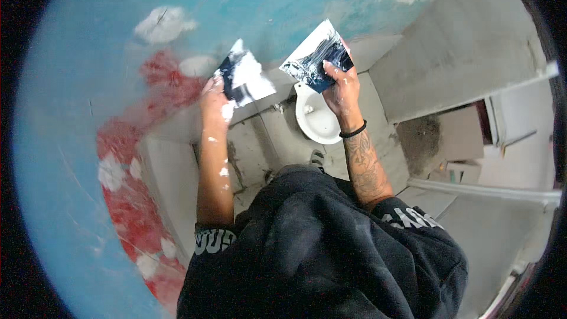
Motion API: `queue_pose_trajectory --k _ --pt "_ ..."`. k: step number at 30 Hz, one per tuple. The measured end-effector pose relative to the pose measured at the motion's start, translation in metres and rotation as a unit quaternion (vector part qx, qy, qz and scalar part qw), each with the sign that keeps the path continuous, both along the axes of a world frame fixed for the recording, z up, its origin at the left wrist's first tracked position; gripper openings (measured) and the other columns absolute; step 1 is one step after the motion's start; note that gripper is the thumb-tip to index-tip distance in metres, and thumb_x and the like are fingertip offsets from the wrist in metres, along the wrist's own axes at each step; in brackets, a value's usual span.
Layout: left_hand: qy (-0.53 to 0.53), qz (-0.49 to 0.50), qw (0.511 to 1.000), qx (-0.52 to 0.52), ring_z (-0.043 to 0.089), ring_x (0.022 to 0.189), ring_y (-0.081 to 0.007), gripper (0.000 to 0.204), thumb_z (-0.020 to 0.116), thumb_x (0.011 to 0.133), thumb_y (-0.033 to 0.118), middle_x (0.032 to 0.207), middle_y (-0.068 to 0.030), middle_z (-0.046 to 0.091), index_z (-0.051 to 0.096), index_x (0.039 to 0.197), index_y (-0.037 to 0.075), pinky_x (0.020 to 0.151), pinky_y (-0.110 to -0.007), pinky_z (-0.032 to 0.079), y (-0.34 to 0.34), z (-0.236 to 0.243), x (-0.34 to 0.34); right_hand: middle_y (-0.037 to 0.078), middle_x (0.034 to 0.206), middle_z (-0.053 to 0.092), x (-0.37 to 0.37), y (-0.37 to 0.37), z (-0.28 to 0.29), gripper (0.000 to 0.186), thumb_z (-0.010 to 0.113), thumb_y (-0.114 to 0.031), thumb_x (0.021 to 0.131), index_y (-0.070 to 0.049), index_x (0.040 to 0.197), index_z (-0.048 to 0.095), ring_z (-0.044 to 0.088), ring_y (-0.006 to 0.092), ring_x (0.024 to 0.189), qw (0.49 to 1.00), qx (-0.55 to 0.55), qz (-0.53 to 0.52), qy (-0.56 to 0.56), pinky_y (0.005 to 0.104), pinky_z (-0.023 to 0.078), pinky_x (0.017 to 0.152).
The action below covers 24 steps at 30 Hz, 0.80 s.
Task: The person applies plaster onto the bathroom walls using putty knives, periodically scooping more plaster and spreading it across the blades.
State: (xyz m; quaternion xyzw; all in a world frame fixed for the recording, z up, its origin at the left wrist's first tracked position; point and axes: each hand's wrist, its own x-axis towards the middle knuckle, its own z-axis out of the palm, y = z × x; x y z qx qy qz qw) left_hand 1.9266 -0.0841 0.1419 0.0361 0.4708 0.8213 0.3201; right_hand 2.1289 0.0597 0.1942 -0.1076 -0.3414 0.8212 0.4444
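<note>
My left hand (215,101) is closed on the left edge of a flat dark putty spreader (243,77), whose face is largely covered in thick white paste. Flecks of the same paste dot that hand and forearm. A second putty spreader (316,53), squarish and dark with smeared white streaks, is gripped in my right hand (342,91). Its thumb presses on the smeared face, while the other fingers are mostly hidden behind. The two spreaders are held apart, side by side, before a blue wall (266,0).
White filler patches (164,25) and a red painted band (133,201) mark the wall. Below my hands stands a white toilet bowl (319,121) on a grey stained floor (260,142). A grey partition (455,47) rises at right, near a doorway with boards (463,133) beyond.
</note>
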Motion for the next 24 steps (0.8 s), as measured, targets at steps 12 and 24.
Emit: queue_pose_trajectory --k 12,24 --pt "0.007 0.089 0.995 0.044 0.056 0.081 -0.0133 0.016 0.047 0.086 0.007 0.091 -0.005 0.058 0.053 0.099 0.0 0.072 -0.027 0.046 0.014 0.051 0.087 0.009 0.119 0.046 0.001 0.004 -0.004 0.063 0.047 0.015 0.061 -0.002 0.122 0.041 0.044 0.0192 0.11 0.927 0.328 0.094 -0.154 0.0305 0.034 0.095" --pt "-0.035 0.148 0.988 -0.009 0.058 0.087 -0.0203 0.027 0.054 0.083 0.011 0.099 -0.0064 0.058 0.05 0.11 0.004 0.077 -0.035 0.048 0.029 0.021 0.085 0.013 0.117 0.039 0.008 0.05 -0.035 0.067 0.047 0.018 0.055 -0.01 0.116 0.044 0.039 0.0325 0.115 0.714 0.621 0.182 -0.266 0.0385 0.035 0.094"
